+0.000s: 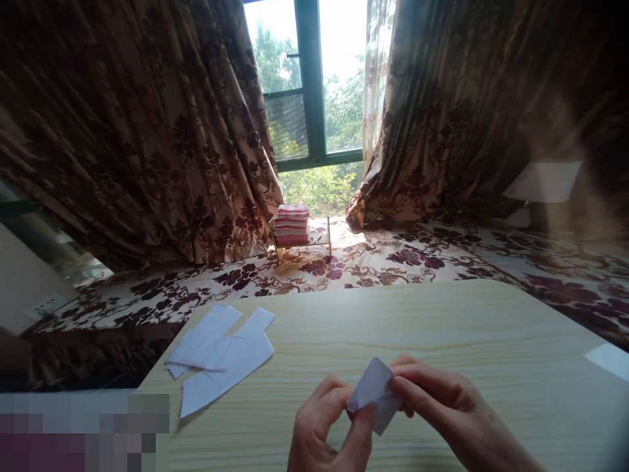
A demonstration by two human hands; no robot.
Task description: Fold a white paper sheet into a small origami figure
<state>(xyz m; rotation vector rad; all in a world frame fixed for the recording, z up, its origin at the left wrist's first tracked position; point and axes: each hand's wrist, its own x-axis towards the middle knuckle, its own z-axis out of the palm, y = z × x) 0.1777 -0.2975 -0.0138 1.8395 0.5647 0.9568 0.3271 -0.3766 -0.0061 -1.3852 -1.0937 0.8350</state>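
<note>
Above the near part of the table, a small folded piece of white paper (374,388) is held between both hands. My left hand (330,423) pinches its lower left side, with the thumb lying across the front. At its right edge, my right hand (435,400) grips the paper between thumb and fingers. The fingers behind the paper are partly hidden. Over on the left of the table lie several loose white paper pieces (228,377), overlapping one another.
The pale wood-grain table (393,321) reaches toward a ledge with flowered cloth (393,262). On the ledge stands a small rack (322,239) with a stack of pink-and-white folded cloths (291,226). A white lampshade (545,181) is at the right. A white item (609,360) lies at the table's right edge.
</note>
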